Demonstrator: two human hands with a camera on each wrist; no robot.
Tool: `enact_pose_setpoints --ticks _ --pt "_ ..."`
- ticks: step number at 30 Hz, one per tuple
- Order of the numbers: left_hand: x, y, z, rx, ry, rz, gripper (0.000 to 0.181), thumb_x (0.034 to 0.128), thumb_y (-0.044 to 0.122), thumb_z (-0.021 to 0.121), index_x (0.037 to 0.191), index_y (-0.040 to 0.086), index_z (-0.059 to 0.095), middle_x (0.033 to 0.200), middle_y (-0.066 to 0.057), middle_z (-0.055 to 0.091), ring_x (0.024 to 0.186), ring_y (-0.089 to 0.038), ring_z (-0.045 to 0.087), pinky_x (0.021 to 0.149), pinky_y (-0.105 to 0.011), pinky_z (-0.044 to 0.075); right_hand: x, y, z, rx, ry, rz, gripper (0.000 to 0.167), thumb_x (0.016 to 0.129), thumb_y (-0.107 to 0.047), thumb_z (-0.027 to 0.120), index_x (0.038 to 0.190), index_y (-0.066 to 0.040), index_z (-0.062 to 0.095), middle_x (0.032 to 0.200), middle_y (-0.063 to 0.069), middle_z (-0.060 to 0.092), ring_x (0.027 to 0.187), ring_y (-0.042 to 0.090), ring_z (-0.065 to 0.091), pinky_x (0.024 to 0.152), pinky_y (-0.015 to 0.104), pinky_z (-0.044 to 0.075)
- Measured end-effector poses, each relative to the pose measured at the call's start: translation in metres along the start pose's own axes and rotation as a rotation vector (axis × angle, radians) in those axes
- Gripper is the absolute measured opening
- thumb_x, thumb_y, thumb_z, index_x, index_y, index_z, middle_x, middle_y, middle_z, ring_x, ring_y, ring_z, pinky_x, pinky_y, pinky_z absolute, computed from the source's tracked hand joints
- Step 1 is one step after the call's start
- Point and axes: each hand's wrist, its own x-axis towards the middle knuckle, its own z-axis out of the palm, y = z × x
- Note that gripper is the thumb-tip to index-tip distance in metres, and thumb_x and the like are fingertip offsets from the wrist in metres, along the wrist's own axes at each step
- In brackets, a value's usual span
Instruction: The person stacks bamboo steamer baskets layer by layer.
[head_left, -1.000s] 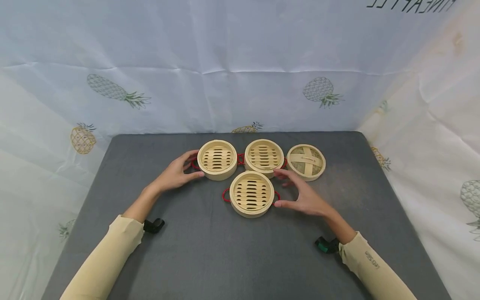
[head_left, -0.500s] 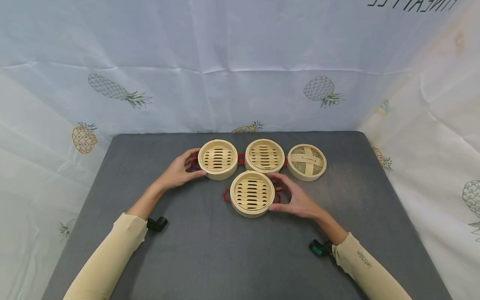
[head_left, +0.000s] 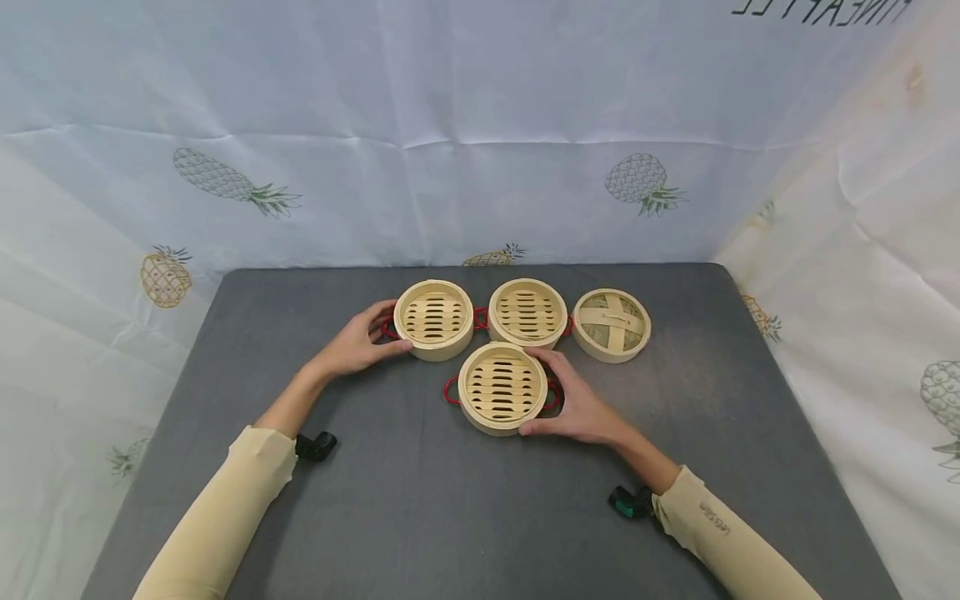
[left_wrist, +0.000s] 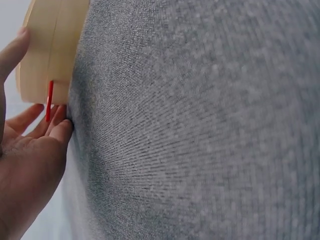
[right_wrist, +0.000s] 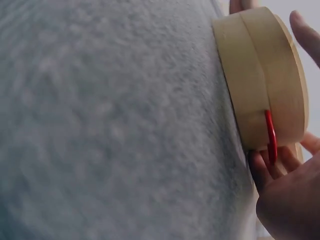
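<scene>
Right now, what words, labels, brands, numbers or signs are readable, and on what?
"PINEAPPLE", probably: mirrored and cut off by the frame's top edge, on the back sheet.
"Lets Sl...": on the right sleeve, small, ending too blurred to read.
Steamers and lid: no text visible.
No readable numbers anywhere.

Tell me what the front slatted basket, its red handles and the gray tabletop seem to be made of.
Front basket: probably bamboo or thin wood, smooth and pale; slatted floor, wall like a bent strip.
Red handles: thin, curved, slightly glossy; perhaps coated wire or plastic, I can't tell which.
Gray tabletop: matte fabric surface, judging by the weave in the left wrist view.
</scene>
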Motion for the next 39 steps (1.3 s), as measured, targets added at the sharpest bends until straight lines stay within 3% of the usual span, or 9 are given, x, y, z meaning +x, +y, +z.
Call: enact_pose_setpoints --ticks 6,15,23,32,39 --pt "0.001 -0.001 0.0 -0.012 0.004 0.001 0.085 0.1017 0.02 0.079 0.168 0.0 0.031 0.171 -0.026 0.038 0.161 -0.044 0.038 0.132 -0.06 0.035 0.002 -0.001 0.005 -0.069 0.026 0.004 0.128 0.071 -0.044 0.103 0.172 -0.03 0.027 0.167 0.005 0.041 0.153 0.028 0.045 0.124 0.065 0.039" --pt "0.0 0.0 0.0 -0.011 0.017 -0.014 0.085 0.1008 0.021 0.081 0.168 0.001 0.032 0.171 -0.025 0.039 0.161 -0.043 0.04 0.133 -0.057 0.035 0.005 -0.005 0.008 -0.058 0.005 0.031 0.13 0.069 -0.045 0.105 0.171 -0.029 0.026 0.17 0.005 0.038 0.159 0.029 0.04 0.128 0.064 0.036" --pt "0.002 -0.002 0.003 0.045 0.03 -0.029 0.092 0.0979 0.027 0.084 0.169 0.003 0.031 0.17 -0.024 0.04 0.161 -0.042 0.04 0.132 -0.056 0.037 0.006 -0.009 0.012 -0.083 -0.006 0.024 0.137 0.067 -0.047 0.106 0.173 -0.029 0.021 0.171 0.006 0.034 0.159 0.029 0.038 0.127 0.065 0.036" --pt "0.002 -0.002 0.005 0.075 0.041 -0.03 0.097 0.0953 0.03 0.087 0.169 0.003 0.03 0.171 -0.023 0.039 0.161 -0.042 0.04 0.131 -0.055 0.039 0.009 -0.011 0.017 -0.065 -0.003 0.026 0.137 0.065 -0.045 0.107 0.17 -0.019 0.023 0.165 0.006 0.04 0.152 0.026 0.046 0.126 0.061 0.039" --pt "0.0 -0.003 0.006 0.075 0.047 -0.031 0.097 0.0952 0.029 0.087 0.169 0.004 0.03 0.171 -0.023 0.039 0.161 -0.042 0.039 0.132 -0.055 0.038 0.01 -0.011 0.02 -0.096 -0.007 0.035 0.14 0.065 -0.049 0.105 0.172 -0.019 0.02 0.171 0.008 0.034 0.157 0.029 0.038 0.128 0.063 0.035"
